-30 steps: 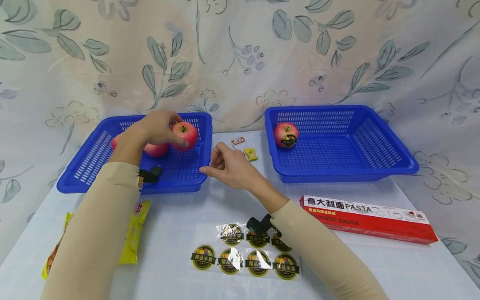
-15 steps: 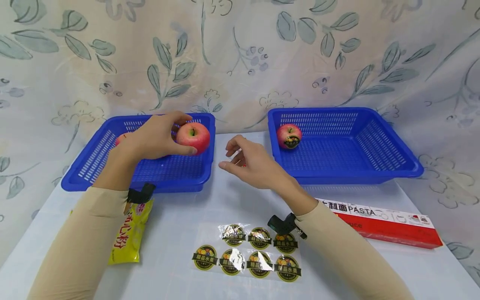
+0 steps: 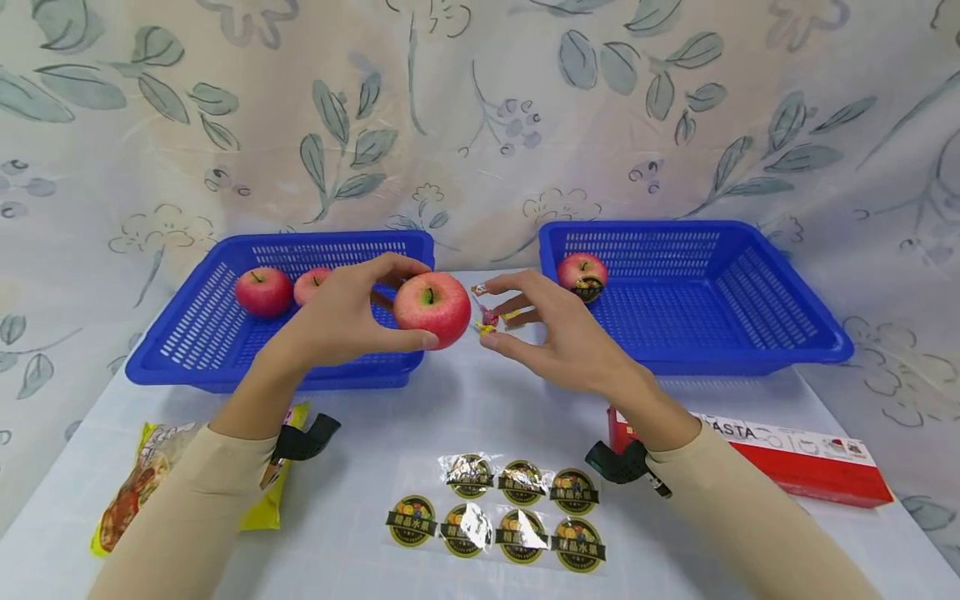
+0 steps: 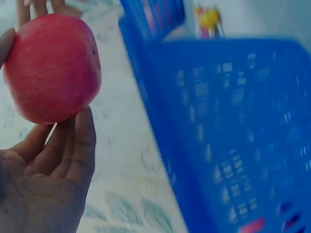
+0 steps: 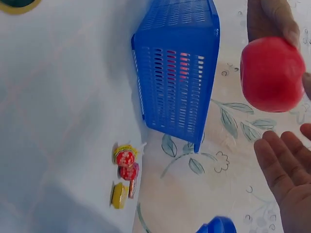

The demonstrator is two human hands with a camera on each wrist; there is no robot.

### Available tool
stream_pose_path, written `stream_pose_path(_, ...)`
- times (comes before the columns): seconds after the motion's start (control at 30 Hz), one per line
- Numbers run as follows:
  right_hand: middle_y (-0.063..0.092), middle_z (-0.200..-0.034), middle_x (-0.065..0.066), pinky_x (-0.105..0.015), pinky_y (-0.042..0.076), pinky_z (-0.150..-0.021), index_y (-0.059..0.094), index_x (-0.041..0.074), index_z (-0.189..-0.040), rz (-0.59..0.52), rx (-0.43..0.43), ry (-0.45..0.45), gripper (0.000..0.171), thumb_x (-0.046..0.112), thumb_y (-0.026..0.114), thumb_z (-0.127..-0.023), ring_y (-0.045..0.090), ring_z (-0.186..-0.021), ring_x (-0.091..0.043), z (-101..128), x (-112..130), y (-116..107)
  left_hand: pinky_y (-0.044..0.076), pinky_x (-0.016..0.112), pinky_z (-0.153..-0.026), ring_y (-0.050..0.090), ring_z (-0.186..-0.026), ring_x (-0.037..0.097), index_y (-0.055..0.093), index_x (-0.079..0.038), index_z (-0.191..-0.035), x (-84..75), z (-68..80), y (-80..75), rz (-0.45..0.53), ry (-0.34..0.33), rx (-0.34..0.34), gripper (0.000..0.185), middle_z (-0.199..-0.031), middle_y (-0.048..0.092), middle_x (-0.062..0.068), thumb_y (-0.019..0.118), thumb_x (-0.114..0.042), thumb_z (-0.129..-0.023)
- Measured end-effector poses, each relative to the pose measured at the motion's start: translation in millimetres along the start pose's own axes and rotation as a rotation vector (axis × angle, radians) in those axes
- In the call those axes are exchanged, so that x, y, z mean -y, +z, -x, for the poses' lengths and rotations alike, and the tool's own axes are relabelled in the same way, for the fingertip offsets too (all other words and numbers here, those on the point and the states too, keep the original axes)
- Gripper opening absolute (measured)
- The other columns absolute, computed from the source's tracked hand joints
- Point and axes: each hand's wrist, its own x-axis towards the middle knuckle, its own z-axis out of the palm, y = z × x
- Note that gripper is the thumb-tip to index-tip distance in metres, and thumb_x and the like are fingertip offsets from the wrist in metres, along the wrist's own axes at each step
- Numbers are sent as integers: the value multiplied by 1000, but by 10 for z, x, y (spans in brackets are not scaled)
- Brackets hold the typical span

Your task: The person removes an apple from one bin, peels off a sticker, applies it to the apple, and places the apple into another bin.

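My left hand [image 3: 341, 321] holds a red apple [image 3: 432, 310] between thumb and fingers, in front of the left blue basket's [image 3: 375, 375] right end. To the right of that apple, my right hand [image 3: 558, 329] is held with fingers spread and a gap between thumb and fingers. It does not touch the apple; the right wrist view also shows the apple [image 5: 272, 74] apart from those fingertips. Two more apples, one whole apple [image 3: 264, 292] and a partly hidden apple [image 3: 309, 285], lie in the left basket. A stickered apple [image 3: 582, 275] sits in the right blue basket [image 3: 697, 362].
A sheet of round fruit stickers [image 3: 495, 517] lies at the front. Small wrapped candies [image 3: 489, 318] sit between the baskets. A red pasta box [image 3: 817, 475] lies at right, partly behind my forearm. Yellow food packets [image 3: 127, 500] lie at left, partly under my sleeve.
My left hand has lifted the apple out of the left basket and carried it right and nearer. My right hand has moved right, its fingers spreading from a loose curl.
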Motion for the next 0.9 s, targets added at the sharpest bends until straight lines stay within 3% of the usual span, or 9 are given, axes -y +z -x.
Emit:
stream_pose_path(0.2, 58, -139, 2, -33, 58, -95, 55, 16, -142, -22, 31, -21, 60, 25, 82, -90, 68, -114, -14, 104, -5, -56, 59, 36, -91, 64, -114, 15, 52, -12, -137, -145, 23, 269, 91, 61, 25, 80, -129, 65, -1, 93, -39, -74)
stream_pose_path(0.4, 57, -139, 1, -34, 59, -93, 52, 16, -144, -2, 35, -13, 64, 27, 83, -89, 66, -117, -16, 183, -49, -71, 58, 31, -91, 63, -113, 12, 48, -13, -134, -222, 26, 508, 149, 85, -18, 75, -129, 62, -2, 91, -38, -78)
stream_pose_path(0.6, 57, -139, 1, -32, 58, -95, 53, 15, -143, -30, 67, 9, 64, 23, 84, -88, 65, -120, -17, 234, -114, -89, 57, 31, -94, 62, -116, 10, 50, -16, -135, -196, 55, 655, 161, 75, -21, 73, -130, 62, -5, 91, -38, -78)
stream_pose_path(0.73, 56, -141, 0, -33, 55, -100, 51, 15, -146, -84, 111, 31, 63, 16, 80, -90, 60, -128, -18, 274, -156, -79, 57, 33, -97, 62, -119, 14, 49, -12, -140, -153, 104, 734, 166, 120, -19, 75, -136, 61, 0, 90, -31, -80)
stream_pose_path(0.9, 54, -142, -1, -33, 54, -101, 49, 13, -148, -71, 157, 54, 65, 16, 80, -91, 58, -132, -18, 341, -183, -35, 57, 31, -96, 64, -121, 19, 51, -6, -142, -126, 172, 826, 106, 159, -27, 72, -137, 62, 6, 89, -21, -82)
